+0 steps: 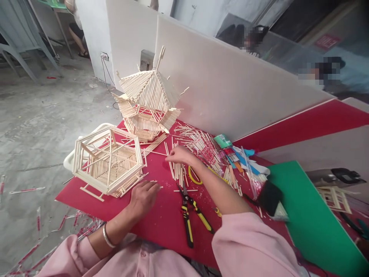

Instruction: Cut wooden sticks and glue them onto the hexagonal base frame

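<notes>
right hand (177, 155): stretched out over the loose wooden sticks (177, 171) on the red counter (161, 219); fingertips pinched narrow at one stick end, whether it is gripped cannot be told.
left hand (143, 197): laid palm-down on the counter just beside the hexagonal stick frame (108, 163); a short stick piece appears to be held at the fingertips.
stick position: row lies between the two hands, near the cutting pliers (190, 209).
risk 1: frame could be nudged by the left wrist; glued joints are judged fragile.
risk 2: neighbouring sticks could be scattered if the right forearm is dragged across the pile.
risk 3: roofed stick model (150, 102) stands close behind the reach; it could be clipped by a careless lift.
risk 4: plier blades point toward the right forearm; a snag is possible.
</notes>
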### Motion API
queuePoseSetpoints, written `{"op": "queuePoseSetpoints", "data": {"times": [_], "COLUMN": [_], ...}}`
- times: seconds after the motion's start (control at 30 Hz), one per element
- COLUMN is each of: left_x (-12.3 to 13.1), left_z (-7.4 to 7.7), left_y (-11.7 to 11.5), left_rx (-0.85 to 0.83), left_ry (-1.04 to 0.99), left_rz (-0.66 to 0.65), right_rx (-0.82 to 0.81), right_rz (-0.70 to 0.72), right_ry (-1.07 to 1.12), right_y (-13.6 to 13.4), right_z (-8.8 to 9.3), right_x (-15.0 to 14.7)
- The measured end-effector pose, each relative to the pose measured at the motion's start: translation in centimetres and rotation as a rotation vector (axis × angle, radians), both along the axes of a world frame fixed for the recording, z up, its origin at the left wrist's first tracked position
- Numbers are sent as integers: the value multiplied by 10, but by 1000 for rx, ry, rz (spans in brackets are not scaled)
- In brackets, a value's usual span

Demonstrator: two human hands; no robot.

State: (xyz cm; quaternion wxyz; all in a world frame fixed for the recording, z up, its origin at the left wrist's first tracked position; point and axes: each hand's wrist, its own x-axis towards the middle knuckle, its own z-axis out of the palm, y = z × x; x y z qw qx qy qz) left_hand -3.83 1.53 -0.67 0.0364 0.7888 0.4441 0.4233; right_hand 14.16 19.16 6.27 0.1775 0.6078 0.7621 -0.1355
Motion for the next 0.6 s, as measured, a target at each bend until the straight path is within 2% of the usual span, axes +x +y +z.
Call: {"op": "queuePoseSetpoints", "data": {"times": [0.1, 0.17, 0.37, 0.6], "left_x": [0, -1, -2, -4], "left_z": [-3, -6, -9, -12], "left_y": [0, 0, 1, 1], "left_rx": [4, 12, 41, -50], "left_ry": [14, 19, 47, -4], "left_rz": [14, 42, 82, 78], "right_rx": [-54, -44, 23, 83], "right_rz": [-24, -51, -126, -240], "right_ry": [-52, -76, -93, -4], "right_y": [-26, -32, -29, -22], "right_z": [-11, -13, -6, -1], "right_x": [-15, -20, -14, -15]}}
